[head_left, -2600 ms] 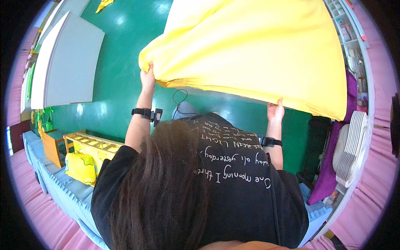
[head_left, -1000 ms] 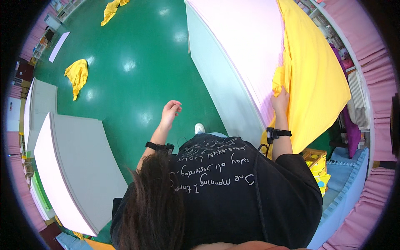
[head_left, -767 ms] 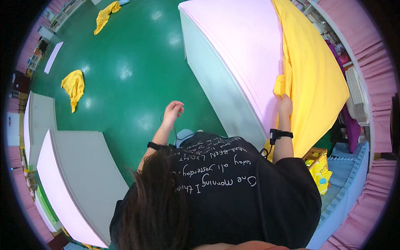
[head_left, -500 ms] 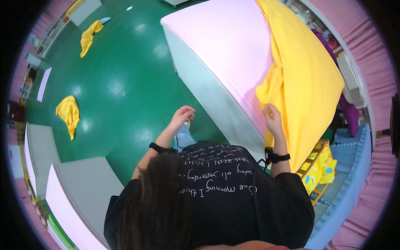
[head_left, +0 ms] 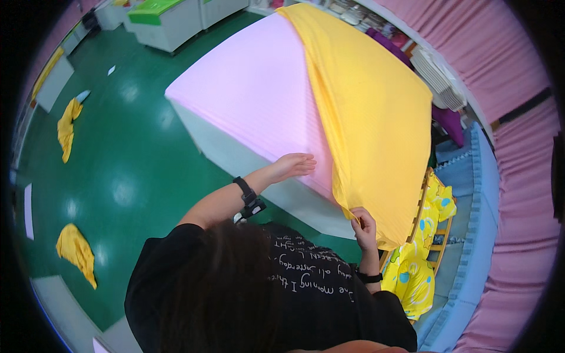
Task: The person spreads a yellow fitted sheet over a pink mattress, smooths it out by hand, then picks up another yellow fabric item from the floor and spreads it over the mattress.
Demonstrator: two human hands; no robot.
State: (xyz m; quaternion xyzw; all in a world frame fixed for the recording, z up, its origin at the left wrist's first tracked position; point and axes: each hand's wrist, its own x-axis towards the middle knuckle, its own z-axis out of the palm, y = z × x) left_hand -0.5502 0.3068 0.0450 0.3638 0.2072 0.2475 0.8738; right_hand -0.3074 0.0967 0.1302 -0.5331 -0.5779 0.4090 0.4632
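Note:
A large yellow cloth covers the right part of a big box-shaped table with a pale pink top and whitish sides. Its left edge is gathered into a folded strip running from the far corner to the near edge. At the cloth's near corner, my right hand has its fingers closed on the edge. My left hand is over the table's near-left edge, fingers stretched out and pointing toward the cloth, holding nothing. A black band with a small device circles my left wrist; another black band is on my right.
Two crumpled yellow cloths lie on the green floor at left. A wooden rack with yellow patterned fabric stands at the near right, beside blue padded fabric. White cabinets, one with a green top, stand at the back.
My right hand has drawn the cloth's edge toward me, and its fold now lies straighter. My left hand has moved right, over the table edge. The view has shifted right.

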